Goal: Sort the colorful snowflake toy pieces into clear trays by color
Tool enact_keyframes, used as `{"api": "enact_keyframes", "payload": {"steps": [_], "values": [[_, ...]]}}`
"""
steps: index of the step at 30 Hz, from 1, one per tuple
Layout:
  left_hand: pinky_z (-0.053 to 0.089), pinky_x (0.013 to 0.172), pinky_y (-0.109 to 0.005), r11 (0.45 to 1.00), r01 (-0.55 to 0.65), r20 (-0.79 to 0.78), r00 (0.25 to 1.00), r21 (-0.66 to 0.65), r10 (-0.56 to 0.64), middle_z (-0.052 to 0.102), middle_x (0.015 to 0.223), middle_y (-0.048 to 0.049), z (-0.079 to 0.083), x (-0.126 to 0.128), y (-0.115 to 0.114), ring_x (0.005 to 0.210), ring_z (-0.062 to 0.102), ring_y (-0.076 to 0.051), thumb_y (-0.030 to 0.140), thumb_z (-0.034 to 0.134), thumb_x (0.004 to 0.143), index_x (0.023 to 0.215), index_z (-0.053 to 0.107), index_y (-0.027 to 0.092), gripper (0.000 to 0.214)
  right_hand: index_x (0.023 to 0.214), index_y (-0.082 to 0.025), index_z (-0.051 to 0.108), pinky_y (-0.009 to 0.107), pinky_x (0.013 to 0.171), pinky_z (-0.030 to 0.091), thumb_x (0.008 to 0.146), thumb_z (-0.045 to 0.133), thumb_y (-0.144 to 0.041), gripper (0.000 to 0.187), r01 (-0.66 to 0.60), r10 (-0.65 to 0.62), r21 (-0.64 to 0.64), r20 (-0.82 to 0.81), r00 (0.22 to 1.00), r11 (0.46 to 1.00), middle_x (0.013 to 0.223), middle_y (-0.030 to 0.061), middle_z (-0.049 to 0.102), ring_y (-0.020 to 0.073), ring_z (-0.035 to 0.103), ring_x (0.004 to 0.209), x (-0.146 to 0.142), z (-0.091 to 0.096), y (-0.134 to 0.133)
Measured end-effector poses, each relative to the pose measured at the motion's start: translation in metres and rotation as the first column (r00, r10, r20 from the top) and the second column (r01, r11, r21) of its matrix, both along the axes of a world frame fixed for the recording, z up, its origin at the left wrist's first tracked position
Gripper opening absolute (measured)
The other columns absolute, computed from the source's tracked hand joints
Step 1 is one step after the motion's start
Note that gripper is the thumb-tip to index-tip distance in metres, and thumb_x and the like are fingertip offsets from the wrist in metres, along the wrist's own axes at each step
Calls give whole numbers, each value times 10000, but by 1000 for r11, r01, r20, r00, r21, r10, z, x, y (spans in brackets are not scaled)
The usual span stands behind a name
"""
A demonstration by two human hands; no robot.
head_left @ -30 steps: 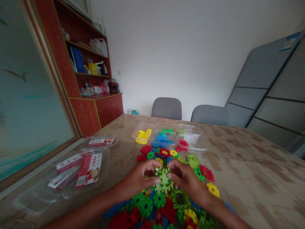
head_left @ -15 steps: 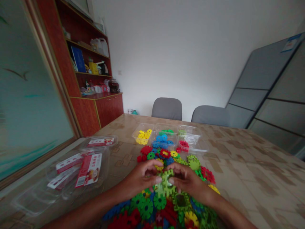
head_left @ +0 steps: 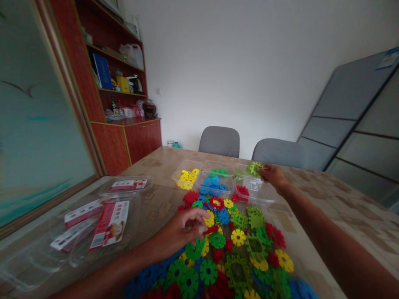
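Note:
My right hand is stretched far out over the clear trays, pinching a light green toothed piece above the far right tray. My left hand stays near me at the pile of coloured gear pieces. Its fingers are curled and pinch a small red piece. The trays hold sorted pieces: yellow, blue, green and red.
Clear lids with red and white labels lie on the table at the left. Two grey chairs stand behind the far table edge. A red-brown shelf cabinet is at the left, grey panels at the right.
Both hands were together on a light green piece above the pile. My right hand has carried it out to the far trays; my left hand stayed low and took a red piece.

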State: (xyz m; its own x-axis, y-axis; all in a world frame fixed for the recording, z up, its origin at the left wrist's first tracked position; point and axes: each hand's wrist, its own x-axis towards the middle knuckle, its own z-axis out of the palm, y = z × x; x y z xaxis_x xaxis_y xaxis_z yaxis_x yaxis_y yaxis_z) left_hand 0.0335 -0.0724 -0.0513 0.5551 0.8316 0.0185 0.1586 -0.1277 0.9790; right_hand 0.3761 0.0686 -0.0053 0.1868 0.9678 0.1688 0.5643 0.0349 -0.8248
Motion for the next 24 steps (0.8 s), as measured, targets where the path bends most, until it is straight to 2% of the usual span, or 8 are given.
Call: {"api": "enact_keyframes", "payload": {"steps": [4,11,16,21,24], "values": [[472,597,-242,999,-30,1,1000,-18,30,587,893,-45,-3,-3,5,756,616,-173,416,560,791,1077,535,154,389,1045,-135,582,278,618,528,924,548,-299,206,155,-139,-84,168,976,984,922,25,624,122,609,703,20,-4,39],[466,578,-226,996,-73,-14,997,-43,72,591,881,-37,-9,-7,14,742,602,-160,372,549,789,1067,545,157,352,1124,-146,572,377,772,532,915,562,-297,258,192,-126,-150,363,923,970,1097,67,607,188,619,905,26,-15,61],[470,570,-227,996,-81,-38,996,-35,80,595,866,-34,-9,-9,16,730,599,-161,387,554,789,1043,556,158,342,1122,-148,574,378,781,528,920,553,-297,251,121,-71,-95,417,906,988,1098,70,609,185,618,906,29,-16,55],[472,563,-226,997,-80,-54,995,-4,79,610,881,-43,-12,-7,16,735,612,-171,394,540,807,1035,559,156,330,1019,-141,606,333,720,535,925,548,-300,194,17,4,-50,395,919,999,972,40,642,146,628,791,24,-12,36],[480,623,-237,992,-84,-99,991,96,94,636,904,-47,-8,-9,15,774,619,-179,387,512,832,1022,578,158,305,955,-134,622,289,657,522,921,529,-291,185,-46,37,18,336,941,999,882,36,669,130,631,691,15,-10,18]]}}
